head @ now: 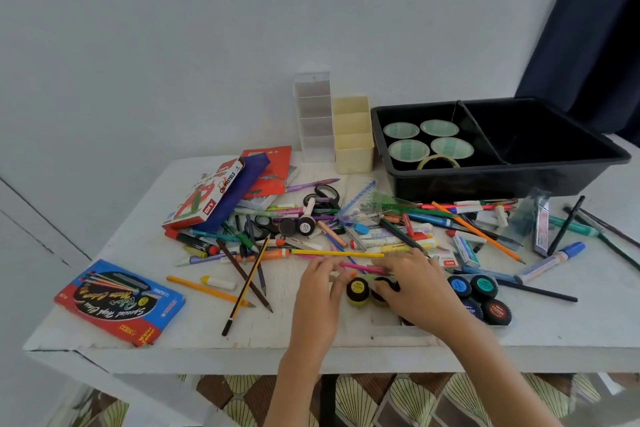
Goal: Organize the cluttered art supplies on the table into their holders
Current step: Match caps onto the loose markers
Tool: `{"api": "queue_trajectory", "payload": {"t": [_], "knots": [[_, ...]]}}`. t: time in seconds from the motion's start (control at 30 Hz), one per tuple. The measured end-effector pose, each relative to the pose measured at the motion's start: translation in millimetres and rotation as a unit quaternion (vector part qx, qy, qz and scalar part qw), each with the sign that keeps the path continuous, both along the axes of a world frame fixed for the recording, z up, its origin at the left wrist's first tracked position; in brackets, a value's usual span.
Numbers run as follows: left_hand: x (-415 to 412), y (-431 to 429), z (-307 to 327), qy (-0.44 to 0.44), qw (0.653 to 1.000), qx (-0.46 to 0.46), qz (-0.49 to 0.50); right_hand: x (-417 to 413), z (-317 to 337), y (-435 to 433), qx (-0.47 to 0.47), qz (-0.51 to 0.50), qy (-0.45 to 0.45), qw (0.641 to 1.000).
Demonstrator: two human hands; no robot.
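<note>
Pens, pencils, markers and scissors lie in a heap [346,229] across the white table [194,329]. Two yellow paint pots stand near the front edge; the left one [357,291] is between my hands. My left hand [320,291] rests beside it with fingers spread. My right hand [412,284] covers the second yellow pot [381,289], fingers curled over it. A pink pencil [356,267] runs under both sets of fingertips. Three empty holders stand at the back: a clear divided one [313,114], a cream one [353,135] and a black bin [502,163].
Several tape rolls [427,139] lie in the bin's left compartment. Blue, teal and red pots [481,298] cluster right of my hands. A watercolour box [119,302] lies front left, an oil pastel box [207,198] behind it. A dark curtain [588,28] hangs at the right.
</note>
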State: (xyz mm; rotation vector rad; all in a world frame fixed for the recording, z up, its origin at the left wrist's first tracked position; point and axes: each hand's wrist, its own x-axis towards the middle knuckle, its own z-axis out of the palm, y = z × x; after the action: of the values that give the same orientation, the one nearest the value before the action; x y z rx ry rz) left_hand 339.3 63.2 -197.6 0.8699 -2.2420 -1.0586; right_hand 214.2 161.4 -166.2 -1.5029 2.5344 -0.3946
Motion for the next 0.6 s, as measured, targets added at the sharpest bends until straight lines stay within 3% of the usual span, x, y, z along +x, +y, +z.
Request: {"api": "queue_trajectory", "payload": {"t": [0.2, 0.37, 0.6], "knots": [[-1, -26, -5, 0.014, 0.997, -0.011, 0.074, -3, 1, -43, -0.070, 0.057, -0.056, 0.994], [-6, -52, -2, 0.036, 0.982, -0.077, 0.171, -6, -3, -91, -0.133, 0.119, -0.031, 0.983], [-19, -96, 0, -0.089, 0.966, -0.132, 0.202, -17, -6, -147, -0.081, 0.189, 0.067, 0.976]]}}
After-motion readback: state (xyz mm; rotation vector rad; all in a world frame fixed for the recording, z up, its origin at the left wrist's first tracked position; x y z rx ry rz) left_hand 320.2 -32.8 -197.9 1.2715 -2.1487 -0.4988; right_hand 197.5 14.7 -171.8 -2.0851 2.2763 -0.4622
